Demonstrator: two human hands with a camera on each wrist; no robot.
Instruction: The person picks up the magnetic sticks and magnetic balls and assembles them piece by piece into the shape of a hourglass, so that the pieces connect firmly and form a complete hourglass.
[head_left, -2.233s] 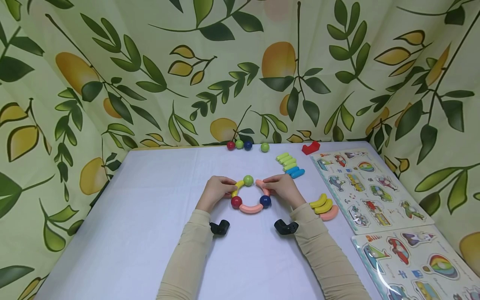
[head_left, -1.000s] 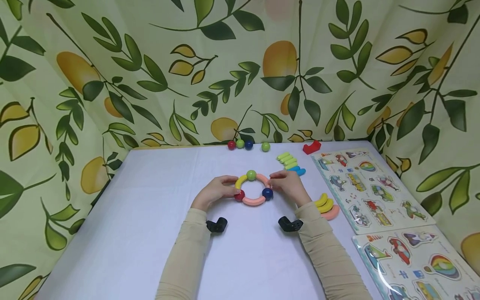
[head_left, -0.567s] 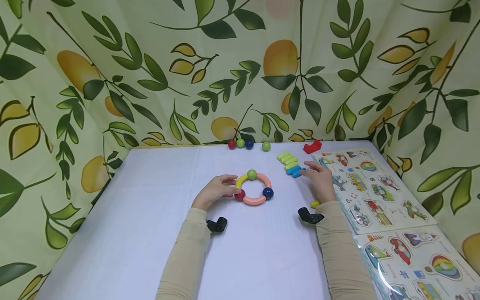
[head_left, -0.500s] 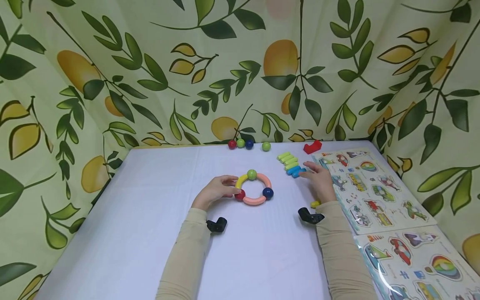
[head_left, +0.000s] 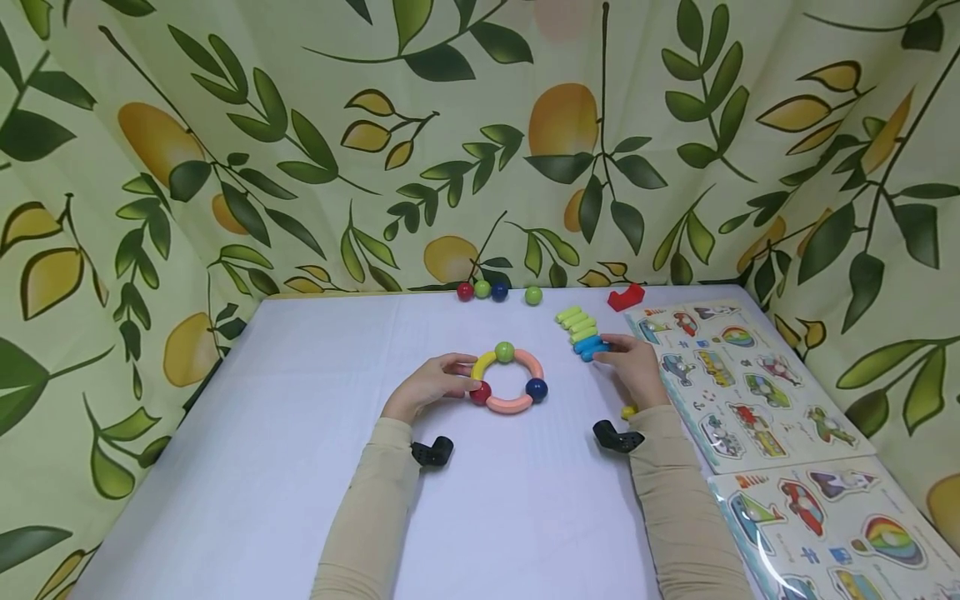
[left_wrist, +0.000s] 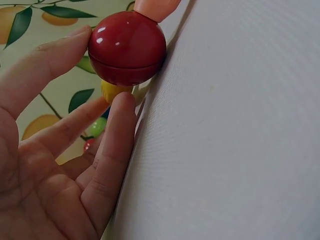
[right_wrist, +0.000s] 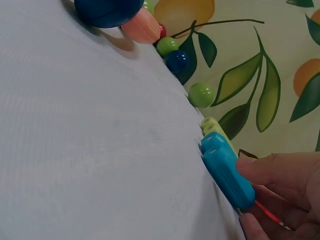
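Note:
A ring of magnetic-toy pieces lies mid-table: a red ball (head_left: 481, 392), a yellow curved rod (head_left: 482, 364), a green ball (head_left: 505, 352), two pink curved rods (head_left: 510, 405) and a dark blue ball (head_left: 536, 389). At its left side rests my left hand (head_left: 430, 385), thumb against the red ball and fairly straight fingers by the yellow rod, as the left wrist view shows. To the right, my right hand (head_left: 634, 367) pinches the nearer blue rod (right_wrist: 227, 176) at its end between thumb and fingers. Another blue rod (head_left: 587, 342) lies beside it.
Light green rods (head_left: 576, 320) lie just behind the blue ones. A red ball (head_left: 465, 292), green balls (head_left: 533, 295) and a blue ball (head_left: 499, 292) line the back edge, near a red block (head_left: 626, 297). Picture boards (head_left: 720, 392) cover the right side. My right wrist mostly hides a yellow piece (head_left: 628, 412).
The pink rod's upper end has met the green ball, making the ring whole. My right hand has left the ring, moved right and taken hold of a blue rod. My left hand stays at the ring.

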